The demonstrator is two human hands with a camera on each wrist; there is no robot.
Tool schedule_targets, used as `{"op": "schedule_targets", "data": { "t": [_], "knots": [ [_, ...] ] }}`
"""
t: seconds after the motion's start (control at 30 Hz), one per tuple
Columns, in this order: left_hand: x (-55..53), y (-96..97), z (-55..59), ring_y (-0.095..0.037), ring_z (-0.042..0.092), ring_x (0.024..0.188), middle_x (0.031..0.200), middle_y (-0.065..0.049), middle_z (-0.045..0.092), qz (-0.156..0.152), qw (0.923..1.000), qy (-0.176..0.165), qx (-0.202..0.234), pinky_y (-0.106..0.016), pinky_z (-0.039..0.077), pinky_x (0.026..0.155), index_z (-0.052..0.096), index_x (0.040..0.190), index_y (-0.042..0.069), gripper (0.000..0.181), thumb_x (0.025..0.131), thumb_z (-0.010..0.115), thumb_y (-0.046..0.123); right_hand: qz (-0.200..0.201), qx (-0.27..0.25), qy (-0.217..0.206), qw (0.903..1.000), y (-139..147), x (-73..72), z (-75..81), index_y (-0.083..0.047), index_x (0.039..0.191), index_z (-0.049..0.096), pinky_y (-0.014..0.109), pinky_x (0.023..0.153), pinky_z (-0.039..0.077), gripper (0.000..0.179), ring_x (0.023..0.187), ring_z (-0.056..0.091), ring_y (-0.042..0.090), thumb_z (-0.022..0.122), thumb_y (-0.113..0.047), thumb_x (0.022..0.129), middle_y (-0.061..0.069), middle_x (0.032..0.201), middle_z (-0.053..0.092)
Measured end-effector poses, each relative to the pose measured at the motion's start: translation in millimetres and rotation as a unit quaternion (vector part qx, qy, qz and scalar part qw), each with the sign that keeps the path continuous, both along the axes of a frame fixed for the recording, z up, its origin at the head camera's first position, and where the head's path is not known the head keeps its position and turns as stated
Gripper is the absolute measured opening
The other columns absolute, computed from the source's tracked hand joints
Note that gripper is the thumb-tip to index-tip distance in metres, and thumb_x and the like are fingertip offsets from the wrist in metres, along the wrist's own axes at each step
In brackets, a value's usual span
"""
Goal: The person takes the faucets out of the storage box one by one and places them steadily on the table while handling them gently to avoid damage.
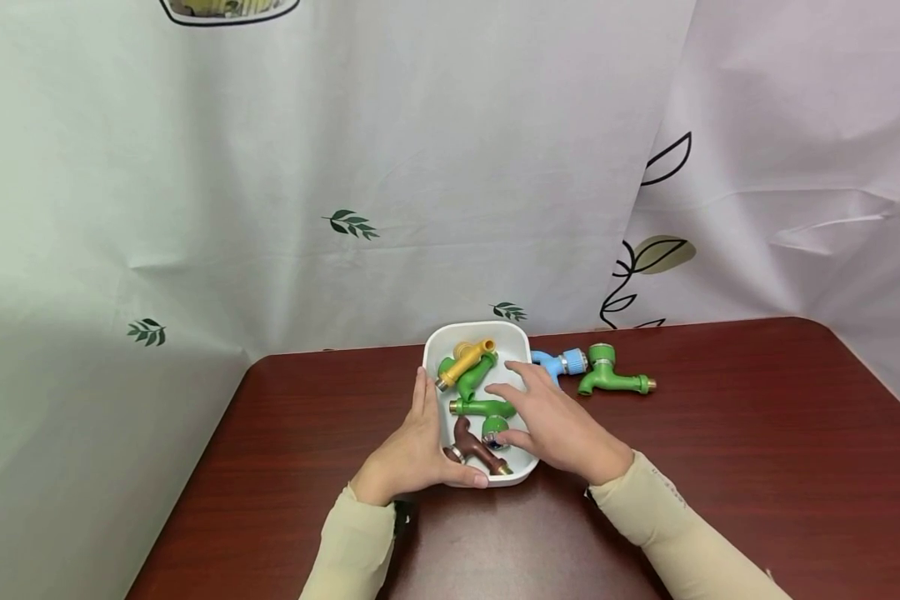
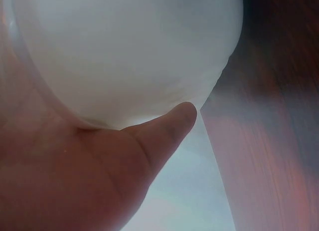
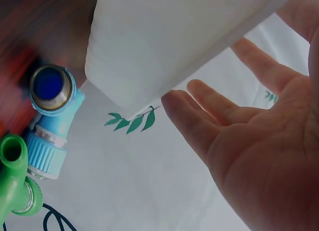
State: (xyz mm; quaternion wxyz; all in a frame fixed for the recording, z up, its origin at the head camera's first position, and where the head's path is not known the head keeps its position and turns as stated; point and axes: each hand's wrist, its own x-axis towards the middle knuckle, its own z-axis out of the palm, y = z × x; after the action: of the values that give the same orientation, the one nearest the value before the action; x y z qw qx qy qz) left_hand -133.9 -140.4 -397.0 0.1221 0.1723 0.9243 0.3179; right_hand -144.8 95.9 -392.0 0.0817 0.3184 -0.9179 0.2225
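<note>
A white plastic tub (image 1: 508,343) stands on the table and holds several taps. My left hand (image 1: 408,454) grips its near left corner, fingers along the left wall and thumb across the front. In the left wrist view, the thumb (image 2: 167,128) lies against the white wall. My right hand (image 1: 558,425) reaches over the right rim with fingers spread and nothing held. Inside lie a yellow tap (image 1: 467,364), a green tap (image 1: 474,379) partly under it, another green tap (image 1: 483,407) and a brown tap (image 1: 474,447) nearest me.
Right of the tub, a blue tap (image 1: 570,362) lies close to its wall, partly hidden by the tub and right hand. A green tap (image 1: 613,379) lies beyond it. The dark red table (image 1: 757,450) meets a white patterned curtain (image 1: 450,167) at the back.
</note>
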Motion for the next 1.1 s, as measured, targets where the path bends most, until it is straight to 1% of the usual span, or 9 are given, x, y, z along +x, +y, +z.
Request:
{"op": "schedule_targets", "data": {
  "t": [0.17,0.4,0.5,0.57,0.77,0.87,1.1],
  "knots": [
    [0.1,-0.3,0.0,-0.037,-0.003,0.152,0.163,-0.015,-0.027,0.000,1.0000,-0.006,-0.001,-0.050,0.034,0.112,-0.013,0.157,0.000,0.151,0.064,0.091,0.057,0.020,0.000,0.012,0.9997,-2.4,0.0,-2.6,-0.009,0.129,0.065,0.052,0.102,0.044,0.051,0.131,0.045,0.040,0.083,-0.027,0.085,0.024,0.143,0.047],
    [-0.1,0.4,-0.6,-0.041,0.003,0.151,0.163,-0.017,-0.026,0.000,1.0000,0.002,-0.001,-0.051,0.035,0.111,-0.012,0.157,-0.001,0.152,0.063,0.092,0.057,0.063,0.012,0.030,0.9975,-4.4,-0.6,-6.9,-0.010,0.129,0.066,0.047,0.098,0.049,0.050,0.130,0.048,0.035,0.084,-0.023,0.084,0.021,0.141,0.051],
    [-0.4,0.5,-0.5,-0.041,0.004,0.151,0.163,-0.016,-0.026,0.000,1.0000,0.003,-0.001,-0.051,0.035,0.112,-0.013,0.157,-0.001,0.152,0.063,0.092,0.057,0.079,0.017,0.030,0.9963,-5.6,-1.1,-8.4,-0.010,0.129,0.067,0.045,0.098,0.049,0.051,0.130,0.048,0.033,0.085,-0.020,0.083,0.018,0.141,0.051],
    [-0.2,0.4,-0.2,-0.041,0.004,0.151,0.163,-0.017,-0.026,0.000,1.0000,0.003,-0.001,-0.050,0.035,0.112,-0.013,0.157,-0.001,0.152,0.063,0.092,0.057,0.085,0.023,0.023,0.9958,-6.6,-1.3,-8.6,-0.010,0.130,0.067,0.044,0.099,0.048,0.051,0.130,0.048,0.032,0.084,-0.020,0.083,0.018,0.141,0.052],
    [-0.6,0.3,-0.7,-0.043,0.004,0.151,0.163,-0.020,-0.024,-0.003,1.0000,0.009,0.002,-0.051,0.035,0.111,-0.011,0.157,-0.003,0.151,0.064,0.092,0.056,0.080,0.044,0.006,0.9958,-7.6,-1.7,-9.3,-0.011,0.132,0.067,0.045,0.101,0.046,0.051,0.129,0.050,0.032,0.083,-0.019,0.084,0.019,0.141,0.054],
    [-0.9,0.2,-0.6,-0.041,0.004,0.151,0.163,-0.019,-0.024,-0.001,1.0000,0.004,0.003,-0.050,0.035,0.111,-0.012,0.157,-0.002,0.150,0.065,0.091,0.056,0.075,0.055,0.004,0.9956,-8.0,-1.8,-10.0,-0.010,0.131,0.067,0.046,0.101,0.046,0.050,0.128,0.051,0.033,0.083,-0.017,0.085,0.020,0.141,0.054],
    [0.1,0.8,0.3,-0.043,0.006,0.151,0.163,-0.019,-0.024,0.004,1.0000,-0.002,0.006,-0.051,0.035,0.111,-0.011,0.157,-0.002,0.149,0.065,0.091,0.055,0.067,0.076,-0.008,0.9948,-10.2,-1.8,-9.7,-0.009,0.129,0.069,0.048,0.102,0.045,0.047,0.126,0.054,0.034,0.082,-0.014,0.084,0.022,0.139,0.056]
  ]
}}
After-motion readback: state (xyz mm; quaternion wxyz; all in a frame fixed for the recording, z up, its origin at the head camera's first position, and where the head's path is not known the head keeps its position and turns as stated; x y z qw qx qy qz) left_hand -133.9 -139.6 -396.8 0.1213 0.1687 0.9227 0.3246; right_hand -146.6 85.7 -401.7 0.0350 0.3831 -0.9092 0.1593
